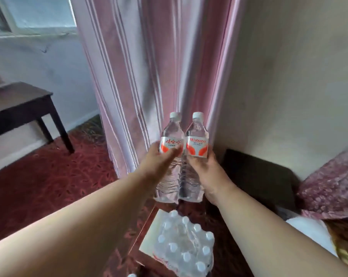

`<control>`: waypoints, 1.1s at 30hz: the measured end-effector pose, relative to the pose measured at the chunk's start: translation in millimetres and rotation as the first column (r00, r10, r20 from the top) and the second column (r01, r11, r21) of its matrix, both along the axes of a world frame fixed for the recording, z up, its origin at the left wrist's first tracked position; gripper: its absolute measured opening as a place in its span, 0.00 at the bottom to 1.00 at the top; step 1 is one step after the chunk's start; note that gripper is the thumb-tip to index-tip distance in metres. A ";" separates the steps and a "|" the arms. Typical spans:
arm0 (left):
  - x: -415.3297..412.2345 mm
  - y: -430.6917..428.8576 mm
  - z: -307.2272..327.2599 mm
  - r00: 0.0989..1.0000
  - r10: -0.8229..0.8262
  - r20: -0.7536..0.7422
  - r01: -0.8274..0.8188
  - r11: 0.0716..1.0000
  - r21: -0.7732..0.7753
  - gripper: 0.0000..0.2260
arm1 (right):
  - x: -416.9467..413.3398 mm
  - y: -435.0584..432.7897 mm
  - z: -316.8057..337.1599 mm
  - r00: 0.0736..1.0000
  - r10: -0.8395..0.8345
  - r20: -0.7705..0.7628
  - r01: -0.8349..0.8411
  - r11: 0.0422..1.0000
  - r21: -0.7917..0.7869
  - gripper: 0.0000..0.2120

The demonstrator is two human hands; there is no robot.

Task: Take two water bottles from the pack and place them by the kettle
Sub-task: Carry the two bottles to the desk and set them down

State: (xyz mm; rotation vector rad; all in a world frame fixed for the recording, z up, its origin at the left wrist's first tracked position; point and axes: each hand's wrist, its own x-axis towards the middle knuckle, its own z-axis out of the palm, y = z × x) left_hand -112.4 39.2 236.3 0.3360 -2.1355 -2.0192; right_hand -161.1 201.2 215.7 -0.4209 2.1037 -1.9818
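1. Nearest, at the bottom of the view, the pack [186, 246] of capped bottles lies in its plastic wrap on a small table [147, 232], with a pale flat thing under it.
2. Above it, both forearms reach forward. The left hand [159, 158] is wrapped round the left bottle [171, 140] at its label; the right hand [206, 166] is clamped on the right bottle [197, 140] just under its label.
3. The two bottles are held upright, side by side and touching, clear of the pack, caps on.
4. Beyond them hangs a pink striped curtain [149, 66]; a dark table [19, 102] stands far left on red carpet, and a bed [333, 186] edge shows at right.
5. Judged from this, the taking is done. The placing is left: no kettle is in view, so it must first be found.
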 end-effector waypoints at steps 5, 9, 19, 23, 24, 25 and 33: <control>66.7 -51.6 58.2 0.967 0.178 -0.180 -0.178 0.984 0.013 0.18 | 32.8 -64.9 57.0 0.963 0.192 -0.190 -0.205 0.978 -0.048 0.26; 132.0 -99.7 76.6 0.932 0.265 -0.249 -0.265 0.964 0.036 0.06 | 71.1 -127.0 72.5 0.907 0.354 -0.228 -0.383 0.918 -0.100 0.26; 293.7 -229.9 85.7 0.755 0.592 -0.281 -0.587 0.802 0.113 0.19 | 190.1 -301.9 93.8 0.689 0.674 -0.265 -0.709 0.703 -0.056 0.27; 376.6 -303.3 83.5 0.705 0.643 -0.298 -0.640 0.759 0.122 0.27 | 261.2 -388.9 95.3 0.587 0.776 -0.233 -0.803 0.595 -0.042 0.30; 398.1 -323.6 82.2 0.701 0.645 -0.305 -0.644 0.756 0.119 0.29 | 280.8 -412.0 94.5 0.558 0.800 -0.220 -0.826 0.562 -0.053 0.29; 420.5 -344.9 80.7 0.700 0.643 -0.310 -0.643 0.757 0.116 0.29 | 301.4 -435.1 94.1 0.532 0.821 -0.207 -0.845 0.530 -0.067 0.29; 580.3 -498.7 86.5 0.657 0.688 -0.309 -0.714 0.699 0.037 0.28 | 447.0 -610.6 88.9 0.374 0.925 -0.066 -0.911 0.353 -0.214 0.27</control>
